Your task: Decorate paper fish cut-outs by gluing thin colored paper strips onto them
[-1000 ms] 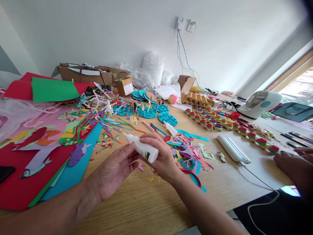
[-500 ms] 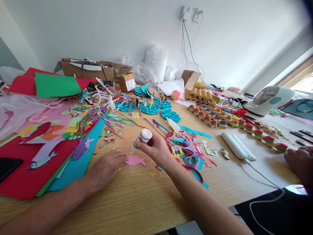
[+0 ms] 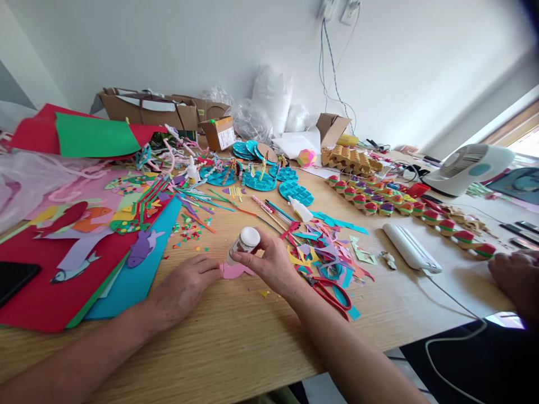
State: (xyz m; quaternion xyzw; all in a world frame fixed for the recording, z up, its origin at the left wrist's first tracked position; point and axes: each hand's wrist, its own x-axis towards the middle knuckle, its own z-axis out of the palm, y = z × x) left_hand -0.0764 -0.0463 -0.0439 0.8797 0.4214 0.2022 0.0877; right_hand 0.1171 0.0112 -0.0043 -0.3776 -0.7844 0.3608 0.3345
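Pinches inverted, tilted, smooth white plastic glue bottle (image 3: 244, 246) between thumb and fingers of right hand (image 3: 273, 261), over flat pink paper fish (image 3: 236, 271). Lays left hand (image 3: 183, 283) palm-down, fingers together, fingertips at fish's 9 o'clock edge. Includes jagged paper scraps (image 3: 332, 255) toward 3 o'clock, wood-grain tabletop (image 3: 219, 348) below, plain white wall (image 3: 189, 45) at 12 o'clock.

Left of frame: sheets (image 3: 90, 280) lie on the table (image 3: 236, 348), with a phone (image 3: 17, 279) on them at the edge. Centre: fish cut-out (image 3: 234, 271) on the table, left hand (image 3: 181, 285) at its left end, bottle (image 3: 243, 243) above it in the right hand (image 3: 275, 262). Right of these: paper scraps (image 3: 326, 255), scissors (image 3: 315, 282) at their near side. Right of frame: corded device (image 3: 411, 247), carton cups (image 3: 447, 226) behind it, fan (image 3: 467, 169) beyond.
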